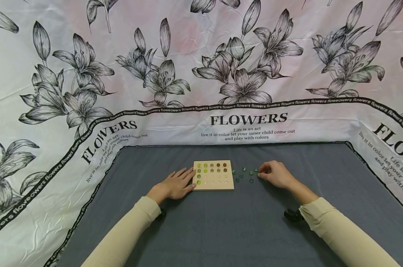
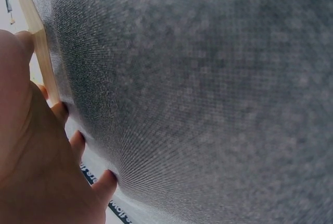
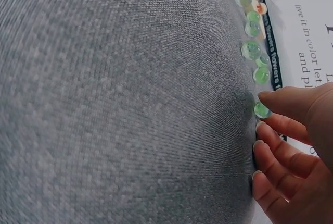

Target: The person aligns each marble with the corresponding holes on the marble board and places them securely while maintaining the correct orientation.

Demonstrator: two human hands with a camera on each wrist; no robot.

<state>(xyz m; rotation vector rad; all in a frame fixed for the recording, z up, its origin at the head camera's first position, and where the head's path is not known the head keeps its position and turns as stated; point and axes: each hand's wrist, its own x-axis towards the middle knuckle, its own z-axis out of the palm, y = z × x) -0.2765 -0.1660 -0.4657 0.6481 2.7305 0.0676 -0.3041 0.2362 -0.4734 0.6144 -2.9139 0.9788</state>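
A wooden board (image 1: 218,187) lies square-on atop grey cloth (image 1: 205,230), its seated marbles filling the two far rows toward 12 o'clock and running down the column at 9 o'clock. Yellow-green marbles (image 1: 205,165) sit on the 10 o'clock side, brown marbles (image 1: 225,165) near 1 o'clock, a layout that suggests sorting by colour.

At the board's 9 o'clock edge, the person's left hand (image 1: 177,185) lies palm down, fingers extended and slightly apart, the thumb touching the corner at 8 o'clock, apparently to steady the wood against sliding.

Loose green marbles (image 1: 241,175) scatter at 3 o'clock, between the board and the right hand (image 1: 276,174), probably set on that side to be within easy reach. The right thumb and forefinger close on one green marble (image 3: 262,110) at the cluster's outer end, a fingertip pinch that seems suited to something so small and round; the other fingers curve just beside, near the cloth. Whether the pinched marble is lifted off the fabric, one cannot tell.
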